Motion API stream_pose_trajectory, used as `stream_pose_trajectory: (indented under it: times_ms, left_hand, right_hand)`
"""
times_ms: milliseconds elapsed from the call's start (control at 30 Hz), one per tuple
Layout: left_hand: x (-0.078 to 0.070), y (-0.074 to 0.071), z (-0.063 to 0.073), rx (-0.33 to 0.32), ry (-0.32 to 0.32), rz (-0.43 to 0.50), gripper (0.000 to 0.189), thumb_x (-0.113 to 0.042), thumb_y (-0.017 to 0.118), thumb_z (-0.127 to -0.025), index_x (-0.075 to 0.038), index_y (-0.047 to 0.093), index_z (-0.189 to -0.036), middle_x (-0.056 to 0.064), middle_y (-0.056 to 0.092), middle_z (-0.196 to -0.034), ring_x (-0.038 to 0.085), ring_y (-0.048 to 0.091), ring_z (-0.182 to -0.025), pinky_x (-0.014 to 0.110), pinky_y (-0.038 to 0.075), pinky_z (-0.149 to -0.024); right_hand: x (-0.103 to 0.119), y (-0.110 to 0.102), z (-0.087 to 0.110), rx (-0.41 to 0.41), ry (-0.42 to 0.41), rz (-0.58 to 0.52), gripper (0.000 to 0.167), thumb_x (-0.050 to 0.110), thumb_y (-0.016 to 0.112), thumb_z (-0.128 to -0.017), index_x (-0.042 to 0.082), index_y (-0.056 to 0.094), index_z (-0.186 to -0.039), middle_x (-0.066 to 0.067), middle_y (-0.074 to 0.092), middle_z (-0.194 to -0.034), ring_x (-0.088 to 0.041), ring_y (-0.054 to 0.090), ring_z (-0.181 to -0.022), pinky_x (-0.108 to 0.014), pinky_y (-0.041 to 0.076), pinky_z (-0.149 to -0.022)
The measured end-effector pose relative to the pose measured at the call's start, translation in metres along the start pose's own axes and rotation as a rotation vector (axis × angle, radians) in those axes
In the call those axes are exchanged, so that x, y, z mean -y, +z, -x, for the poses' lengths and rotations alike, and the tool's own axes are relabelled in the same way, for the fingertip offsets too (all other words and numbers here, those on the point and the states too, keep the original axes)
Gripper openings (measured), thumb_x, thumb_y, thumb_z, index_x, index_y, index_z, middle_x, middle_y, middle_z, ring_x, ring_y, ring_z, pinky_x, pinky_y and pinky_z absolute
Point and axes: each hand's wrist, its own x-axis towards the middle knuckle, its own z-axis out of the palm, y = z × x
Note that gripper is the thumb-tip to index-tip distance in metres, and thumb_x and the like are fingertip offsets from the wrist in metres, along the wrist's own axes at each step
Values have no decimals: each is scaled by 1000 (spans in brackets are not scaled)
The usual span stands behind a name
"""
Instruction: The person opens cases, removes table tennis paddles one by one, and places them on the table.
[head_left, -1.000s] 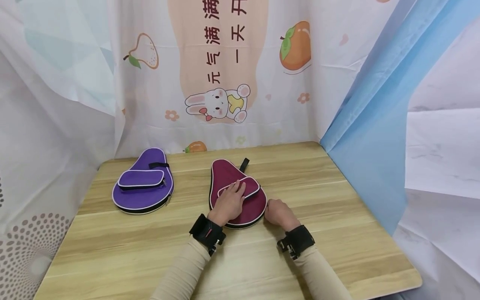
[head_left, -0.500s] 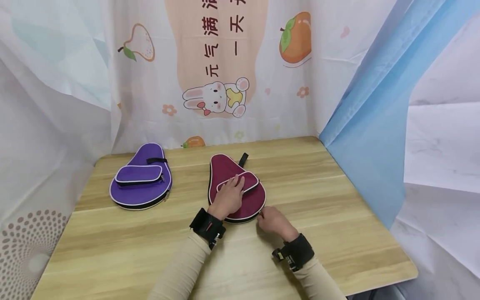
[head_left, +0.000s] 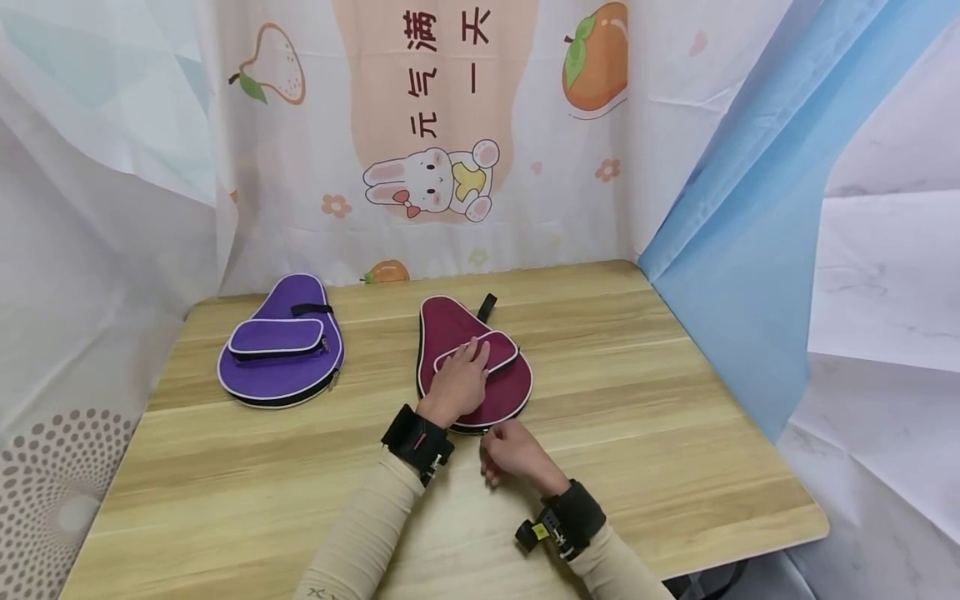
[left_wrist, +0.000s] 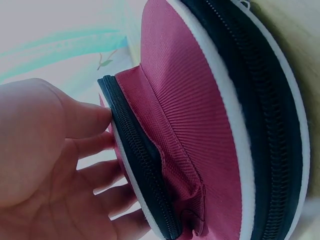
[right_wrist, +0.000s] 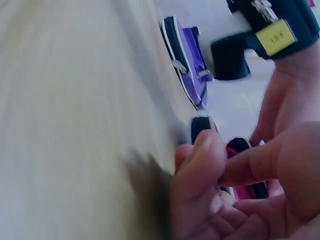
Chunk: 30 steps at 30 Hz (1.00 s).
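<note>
A maroon table tennis paddle case (head_left: 446, 325) lies flat on the table, its round end toward me. My left hand (head_left: 457, 387) rests on it, fingers stretched over the small front pocket (head_left: 502, 346). In the left wrist view the fingers (left_wrist: 107, 175) and thumb lie along the pocket's far side, and the case's black side zipper (left_wrist: 272, 150) shows its joined teeth. At the case's near edge, my right hand (head_left: 517, 454) pinches the zipper pull between thumb and forefinger. In the right wrist view the fingertips (right_wrist: 205, 150) mostly hide the pull.
A purple paddle case (head_left: 255, 383) with its own pocket lies at the left of the wooden table (head_left: 637, 400). Printed curtains (head_left: 300, 200) hang behind and along both sides. Each wrist wears a black strap (head_left: 573, 517) with a camera.
My right hand has slid from the case's right side round its near edge, leftward and toward me, along the zipper. The left hand has stayed on the pocket. The head view has tilted down slightly.
</note>
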Motion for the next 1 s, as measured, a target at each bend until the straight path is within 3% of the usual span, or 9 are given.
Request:
stream_pose_trajectory:
  times_ms: [167,567,800,1000]
  left_hand:
    - [-1,-1,0,0,0,5,50,-18,44,-106,-4,36,-153,20,30,-159,36,31,-146,51,31,-118]
    - [-1,-2,3,27,-1,22,51,-19,46,-105,-4,36,-153,18,30,-160,34,28,-148,49,29,-120]
    - [1,-9,3,7,0,64,50,-19,44,-105,3,38,-150,20,34,-157,36,31,-146,48,28,-121]
    - [6,-13,0,-6,-12,82,48,-15,41,-105,5,39,-148,22,35,-156,37,31,-146,48,27,-121]
  right_hand:
    - [-1,7,-1,-3,8,-71,28,6,45,-95,-6,62,-77,-7,63,-61,-16,63,-48,-34,59,-51]
    - [-14,0,-3,35,-20,-69,26,9,43,-96,-4,61,-81,-7,64,-65,-15,62,-50,-34,58,-51]
    - [-23,-25,5,73,-1,-80,26,10,45,-96,-5,61,-83,-6,65,-67,-14,63,-53,-31,58,-53]
    - [-31,-66,8,52,62,-93,25,11,47,-97,-8,60,-88,-7,64,-69,-14,62,-55,-30,58,-54]
